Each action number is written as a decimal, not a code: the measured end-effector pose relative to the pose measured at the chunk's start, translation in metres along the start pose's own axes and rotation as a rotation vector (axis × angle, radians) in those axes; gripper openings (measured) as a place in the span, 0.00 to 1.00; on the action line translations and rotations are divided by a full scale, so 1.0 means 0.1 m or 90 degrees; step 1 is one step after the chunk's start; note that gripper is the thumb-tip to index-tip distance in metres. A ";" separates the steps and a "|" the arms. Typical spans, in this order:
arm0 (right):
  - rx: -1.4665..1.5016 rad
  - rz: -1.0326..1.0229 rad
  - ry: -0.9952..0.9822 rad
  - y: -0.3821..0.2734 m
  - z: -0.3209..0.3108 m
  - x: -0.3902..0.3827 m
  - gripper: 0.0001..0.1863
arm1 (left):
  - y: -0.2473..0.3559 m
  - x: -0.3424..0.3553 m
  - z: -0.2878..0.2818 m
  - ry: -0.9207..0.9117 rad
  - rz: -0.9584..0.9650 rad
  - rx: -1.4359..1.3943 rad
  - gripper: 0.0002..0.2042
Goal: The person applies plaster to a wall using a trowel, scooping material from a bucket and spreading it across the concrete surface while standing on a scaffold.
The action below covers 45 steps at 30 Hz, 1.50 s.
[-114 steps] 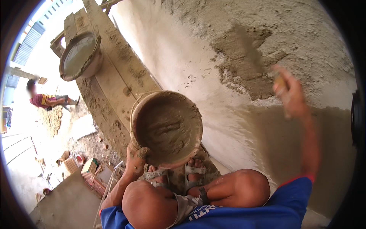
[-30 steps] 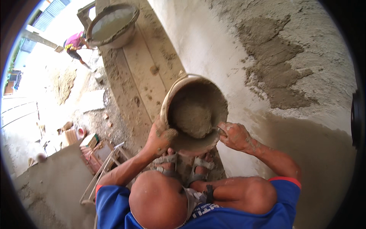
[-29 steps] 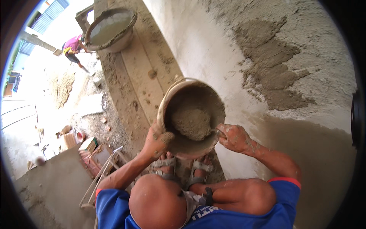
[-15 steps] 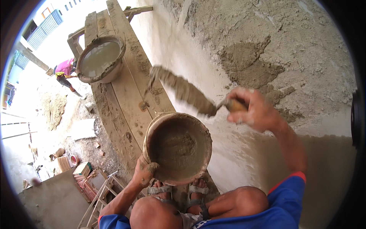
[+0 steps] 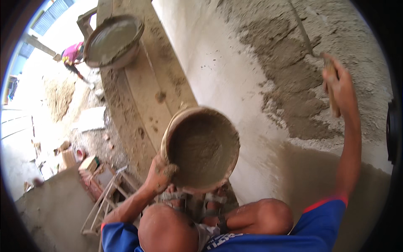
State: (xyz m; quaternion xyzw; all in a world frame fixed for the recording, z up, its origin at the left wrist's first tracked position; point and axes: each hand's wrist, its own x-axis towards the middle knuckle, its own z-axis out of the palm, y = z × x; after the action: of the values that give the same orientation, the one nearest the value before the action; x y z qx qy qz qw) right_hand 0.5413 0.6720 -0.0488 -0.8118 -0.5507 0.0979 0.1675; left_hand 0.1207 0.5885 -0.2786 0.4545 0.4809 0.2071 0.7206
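Right hand [image 5: 340, 86] has risen, grip clenching trowel [image 5: 312, 46]; left hand [image 5: 161, 174] clasps round mortar pan [image 5: 201, 149].

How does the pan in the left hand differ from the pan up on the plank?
The held pan is tilted toward the wall, gripped at its rim by the left hand; the far pan sits flat on the plank, untouched. The held pan shows only a mortar coating inside; the far pan looks filled nearly to the rim. The held pan appears larger, being closer to the camera. Both are round, mortar-caked pans.
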 end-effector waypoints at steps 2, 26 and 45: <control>-0.010 -0.066 -0.180 0.16 0.18 -0.52 0.23 | -0.07 0.05 0.07 -0.042 -0.075 0.049 0.20; -0.013 -0.205 -0.458 0.50 1.98 -2.33 0.21 | -0.08 0.00 0.46 -0.071 0.068 0.051 0.42; 0.118 -0.215 -0.307 -0.22 -0.14 -1.42 0.21 | -0.08 -0.02 0.23 -0.085 0.062 0.029 0.24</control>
State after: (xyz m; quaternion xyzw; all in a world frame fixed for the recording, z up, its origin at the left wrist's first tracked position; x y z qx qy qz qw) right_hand 0.4742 0.5454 -0.0314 -0.6435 -0.6904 0.3083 0.1192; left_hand 0.1392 0.5728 -0.2818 0.5065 0.4139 0.2001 0.7294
